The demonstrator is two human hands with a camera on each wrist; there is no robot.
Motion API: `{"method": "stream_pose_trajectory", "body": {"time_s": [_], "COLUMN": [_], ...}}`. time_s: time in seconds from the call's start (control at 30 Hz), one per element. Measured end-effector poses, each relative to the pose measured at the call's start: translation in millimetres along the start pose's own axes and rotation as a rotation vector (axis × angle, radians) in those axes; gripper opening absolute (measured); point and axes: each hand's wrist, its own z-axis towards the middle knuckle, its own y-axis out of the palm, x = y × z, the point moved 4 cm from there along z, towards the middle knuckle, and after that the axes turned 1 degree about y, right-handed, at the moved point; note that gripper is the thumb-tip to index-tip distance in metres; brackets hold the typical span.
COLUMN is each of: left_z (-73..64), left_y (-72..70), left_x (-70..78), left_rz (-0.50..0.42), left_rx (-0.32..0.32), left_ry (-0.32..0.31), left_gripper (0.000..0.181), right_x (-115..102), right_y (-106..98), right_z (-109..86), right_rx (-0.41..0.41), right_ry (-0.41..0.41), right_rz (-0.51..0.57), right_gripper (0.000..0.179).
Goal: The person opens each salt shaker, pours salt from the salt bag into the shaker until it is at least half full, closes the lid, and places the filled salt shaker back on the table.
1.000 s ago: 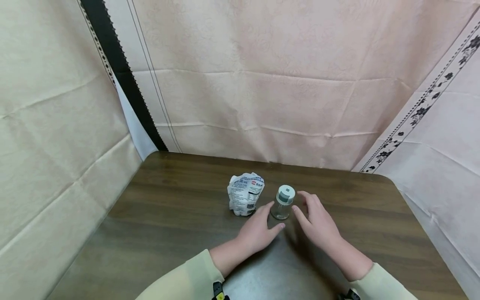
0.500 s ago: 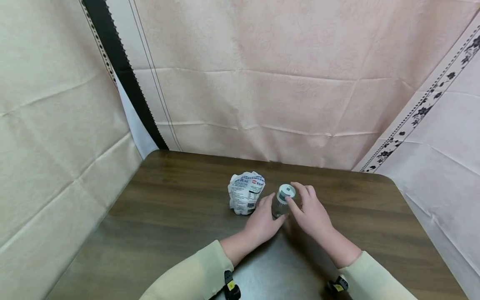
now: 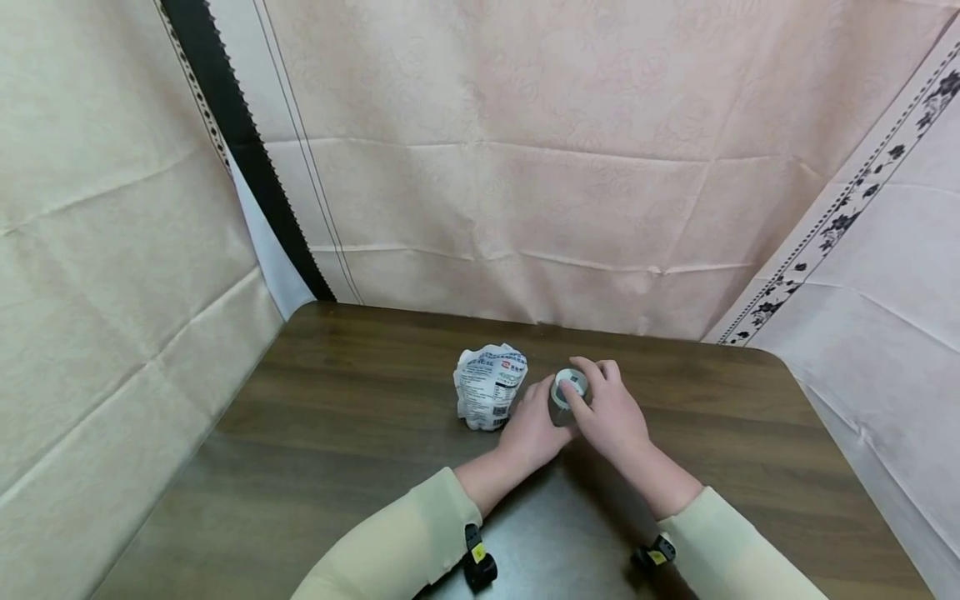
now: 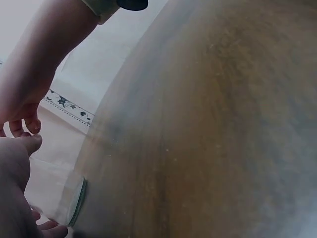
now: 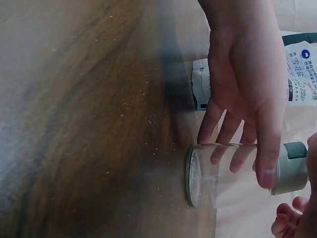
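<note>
A small clear glass jar (image 5: 223, 173) with a pale green-grey cap (image 3: 568, 382) stands upright on the table between both hands. From the left, my left hand (image 3: 531, 433) grips the glass body; its thumb runs up the near side to just below the cap, and its fingers show through the glass in the right wrist view. My right hand (image 3: 613, 421) holds the cap between thumb and fingers. Only the lower part and base of the jar (image 4: 77, 203) show in the left wrist view. Most of the body is hidden by the hands in the head view.
A crumpled white printed packet (image 3: 490, 387) stands just left of the jar, close to my left hand. The brown wooden table (image 3: 360, 433) ends at a light cloth backdrop (image 3: 525, 167) behind, with more cloth at both sides. Small white specks lie on the wood.
Both hands have closed in on the jar: the left has moved right and taken hold of the body, and the right has moved left onto the cap. The packet has stayed put.
</note>
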Motion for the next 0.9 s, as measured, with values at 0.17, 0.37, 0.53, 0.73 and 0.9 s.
{"method": "stream_pose_trajectory", "body": {"time_s": [0.17,0.37,0.53,0.73,0.9], "left_z": [5.4,9.3,11.0,9.1,7.3], "left_y": [0.6,0.1,-1.9,-3.1,-2.6], "left_x": [2.2,-0.8,-2.3,-0.6,-0.1], "left_rz": [-0.006,-0.024,-0.004,0.02,0.017], "left_rx": [0.017,0.021,0.034,0.025,0.0], "left_ry": [0.015,0.004,0.008,0.023,0.022], "left_gripper": [0.085,0.071,0.063,0.059,0.059], "right_x": [-2,-3,-5,-8,-12], "right_y": [3,6,7,8,5], "right_z": [5.8,9.5,12.0,12.9,13.1], "right_rx": [0.011,0.013,0.009,0.014,0.03], "right_ry": [-0.013,-0.015,-0.008,-0.002,-0.012], "right_rz": [-0.007,-0.01,-0.033,-0.08,-0.14], "right_gripper": [0.052,0.052,0.051,0.044,0.039]}}
